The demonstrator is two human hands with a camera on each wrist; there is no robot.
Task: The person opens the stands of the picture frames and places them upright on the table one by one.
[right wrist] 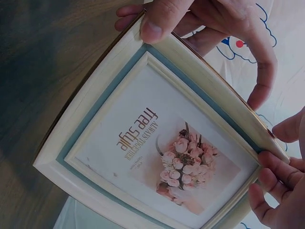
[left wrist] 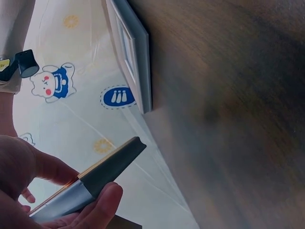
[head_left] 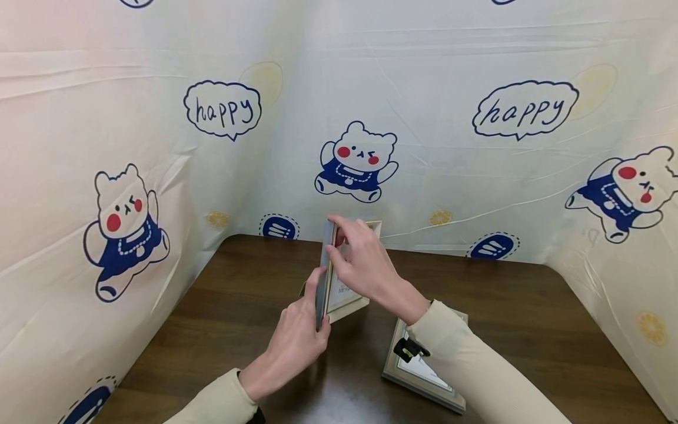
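Cream-edged, a tilted picture frame [right wrist: 143, 157] is held above the bench [head_left: 508, 330], pinched at its rim by left hand [head_left: 296, 333] and right hand [head_left: 365, 256], and could drop onto the nearby second frame [head_left: 424, 387] should either grip slacken.

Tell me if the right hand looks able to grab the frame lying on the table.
Likely not now: the right hand grips the raised frame, though the lying frame looks close by.
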